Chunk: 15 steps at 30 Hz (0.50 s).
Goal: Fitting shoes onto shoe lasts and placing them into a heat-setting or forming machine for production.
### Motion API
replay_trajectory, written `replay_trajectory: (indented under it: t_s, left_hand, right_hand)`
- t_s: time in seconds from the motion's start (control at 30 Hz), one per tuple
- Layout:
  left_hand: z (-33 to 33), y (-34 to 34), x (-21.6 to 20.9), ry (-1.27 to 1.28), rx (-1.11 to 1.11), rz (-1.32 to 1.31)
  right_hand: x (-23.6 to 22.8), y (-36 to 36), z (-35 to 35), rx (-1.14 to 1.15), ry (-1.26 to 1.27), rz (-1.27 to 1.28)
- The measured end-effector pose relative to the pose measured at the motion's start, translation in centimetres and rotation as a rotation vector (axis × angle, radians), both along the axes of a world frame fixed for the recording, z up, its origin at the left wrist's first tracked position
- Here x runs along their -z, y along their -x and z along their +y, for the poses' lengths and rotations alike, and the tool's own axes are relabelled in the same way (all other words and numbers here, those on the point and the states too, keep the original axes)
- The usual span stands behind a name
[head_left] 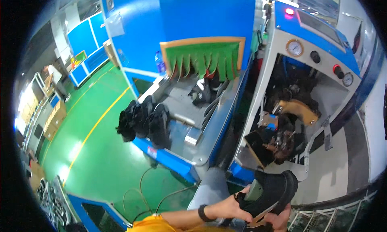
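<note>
Shoe [287, 187], black, sat low on R side of head view, held up before open-fronted machine [326, 63], btwn two bare hands. L hand [227, 208], black wristband [202, 213] at its wrist, had fingers part curled round one end, thumb on near side, spread abt as wide as shoe itself; green-grey insert [254, 191], poss a last, showed in opening by those fingertips. R hand [281, 220] cupped other side from below, fingers bent on it, tho some tips were hidden, so couldn't tell how tight. Dark flat panel [258, 148] jutted out just above shoe; tan pad [300, 110] stood farther in. Main risk, my guess: if insert was heavy & lower grip loose, shoe could've rolled out twd green floor [96, 159]. Quick lift might've knocked upper on panel's edge & scuffed it, cause being so little room. Fingers put inside machine could've got pinched or burnt if parts moved or ran hot (couldn't tell). Hose [177, 191] lay nr leg [209, 187], so a snagged foot might've jerked both hands. Over L, black shoes [147, 119] crowded corner of conveyor table [173, 161], prob liable to topple if bumped
</note>
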State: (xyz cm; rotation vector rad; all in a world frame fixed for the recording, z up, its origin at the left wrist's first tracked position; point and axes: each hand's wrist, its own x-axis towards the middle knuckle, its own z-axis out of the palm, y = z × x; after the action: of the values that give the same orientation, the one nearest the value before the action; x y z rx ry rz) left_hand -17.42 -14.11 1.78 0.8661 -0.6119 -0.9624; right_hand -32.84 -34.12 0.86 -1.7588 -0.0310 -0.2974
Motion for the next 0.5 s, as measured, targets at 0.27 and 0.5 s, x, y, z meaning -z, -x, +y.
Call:
replay_trajectory:
  t_s: [0.27,0.5]
  left_hand:
    - [1.3,1.3,7.4,-0.407,0.37,-0.535]
    - [-1.7,2.4,-0.3,-0.186,0.112,-0.365]
  right_hand:
    - [1.8,1.6,4.4,0.411,-1.46,0.448]
    - [-8.0,-3.5,0.3,0.332,-1.073,-0.145]
